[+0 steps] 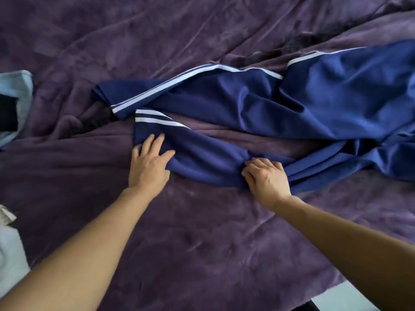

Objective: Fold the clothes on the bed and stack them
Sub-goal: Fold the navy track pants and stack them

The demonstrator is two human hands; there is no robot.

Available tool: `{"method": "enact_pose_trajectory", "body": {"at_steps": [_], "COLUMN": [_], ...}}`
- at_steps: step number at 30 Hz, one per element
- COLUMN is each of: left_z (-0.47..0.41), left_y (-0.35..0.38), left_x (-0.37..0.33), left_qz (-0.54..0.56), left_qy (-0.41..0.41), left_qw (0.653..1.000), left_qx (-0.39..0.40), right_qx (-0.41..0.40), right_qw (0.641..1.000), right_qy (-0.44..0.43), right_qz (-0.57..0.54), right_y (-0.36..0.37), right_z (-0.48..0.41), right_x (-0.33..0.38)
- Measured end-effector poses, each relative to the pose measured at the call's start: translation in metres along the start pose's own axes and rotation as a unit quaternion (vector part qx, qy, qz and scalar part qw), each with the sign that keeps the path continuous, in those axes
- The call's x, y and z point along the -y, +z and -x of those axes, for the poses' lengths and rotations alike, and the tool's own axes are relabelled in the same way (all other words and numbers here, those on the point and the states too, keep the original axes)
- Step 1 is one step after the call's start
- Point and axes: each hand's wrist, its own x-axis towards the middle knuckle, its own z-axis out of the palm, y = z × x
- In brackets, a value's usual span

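Observation:
Navy blue track pants (292,104) with white side stripes lie spread across the purple bed cover (202,232), legs pointing left, waist off to the right. My left hand (149,164) lies flat with straight fingers on the near leg close to its cuff. Further right on the same leg, my right hand (267,178) has its fingers curled into a bunch of the fabric. The far leg lies twisted above, its striped cuff at the left.
A light blue garment with a dark patch (13,106) sits at the left edge of the bed. White cloth (9,254) shows at the lower left. The bed's near edge and pale floor (336,297) appear at the lower right.

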Motion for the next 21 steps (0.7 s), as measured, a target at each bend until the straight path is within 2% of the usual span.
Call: {"method": "enact_pose_trajectory", "body": {"at_steps": [2, 4, 6, 8, 9, 10, 11, 13, 15, 16, 18, 19, 20, 21], "left_z": [-0.004, -0.001, 0.008, 0.019, 0.022, 0.023, 0.021, 0.019, 0.023, 0.026, 0.034, 0.038, 0.044, 0.05], "left_y": [-0.012, -0.033, -0.056, -0.08, -0.089, -0.094, -0.097, -0.093, -0.087, -0.082, -0.062, -0.051, -0.037, -0.022], "left_x": [-0.005, -0.007, 0.003, 0.018, 0.025, 0.032, 0.04, 0.052, 0.049, 0.042, 0.018, -0.003, -0.027, -0.052], "left_qz": [0.057, 0.146, 0.231, 0.311, 0.334, 0.335, 0.307, 0.156, -0.021, -0.07, -0.083, -0.068, -0.055, -0.056], "left_qy": [-0.003, -0.029, -0.053, -0.09, -0.119, -0.15, -0.178, -0.235, -0.27, -0.258, -0.14, -0.061, 0.013, 0.065], "left_qw": [0.998, 0.988, 0.961, 0.906, 0.883, 0.878, 0.89, 0.937, 0.954, 0.96, 0.986, 0.993, 0.996, 0.996], "left_qx": [-0.014, 0.032, 0.141, 0.272, 0.308, 0.309, 0.284, 0.207, 0.131, 0.087, -0.031, -0.071, -0.075, -0.029], "right_qx": [-0.013, -0.009, -0.021, -0.031, -0.045, -0.062, -0.076, -0.093, -0.121, -0.136, -0.13, -0.091, -0.023, 0.048], "right_qw": [1.0, 0.999, 0.997, 0.994, 0.992, 0.99, 0.988, 0.986, 0.986, 0.986, 0.989, 0.992, 0.996, 0.993], "right_qy": [0.007, 0.041, 0.046, 0.028, 0.024, 0.023, 0.026, 0.032, 0.025, 0.008, -0.051, -0.076, -0.091, -0.094], "right_qz": [-0.018, -0.034, -0.063, -0.099, -0.113, -0.125, -0.135, -0.135, -0.112, -0.091, -0.057, -0.035, -0.001, 0.045], "right_y": [-0.007, -0.024, -0.047, -0.072, -0.083, -0.092, -0.099, -0.104, -0.101, -0.095, -0.075, -0.06, -0.045, -0.03], "right_z": [0.007, 0.011, 0.006, -0.009, -0.017, -0.026, -0.035, -0.045, -0.037, -0.026, 0.005, 0.023, 0.041, 0.056], "right_x": [0.002, 0.004, 0.003, 0.006, 0.01, 0.014, 0.017, 0.015, 0.003, -0.007, -0.03, -0.041, -0.052, -0.062]}}
